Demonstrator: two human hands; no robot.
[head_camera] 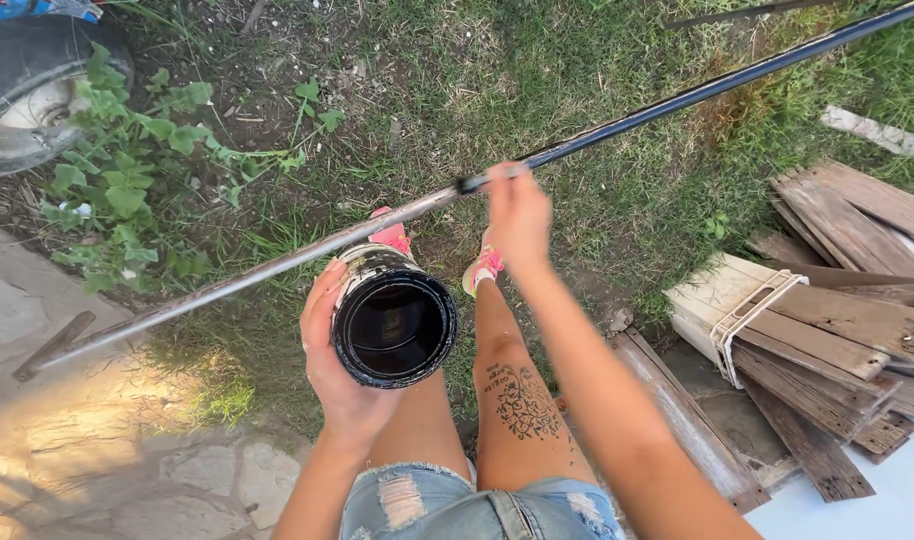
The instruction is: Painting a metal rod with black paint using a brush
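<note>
My left hand [335, 372] grips a round can [394, 322] of black paint, its open mouth turned toward me. A long thin metal bar [277, 263] crosses the view from lower left to upper right. Its right part [697, 93] is glossy black, its left part dull grey. My right hand [518, 215] holds a small brush whose black tip [468, 184] touches the bar right where the black coat ends. My legs and pink shoes [482, 270] stand on the grass below the bar.
A stack of weathered wooden boards [827, 340] lies at the right, and one long plank [682, 415] beside my leg. A tyre [22, 95] and leafy weeds [127, 180] sit at the upper left. Stone paving [87, 450] covers the lower left.
</note>
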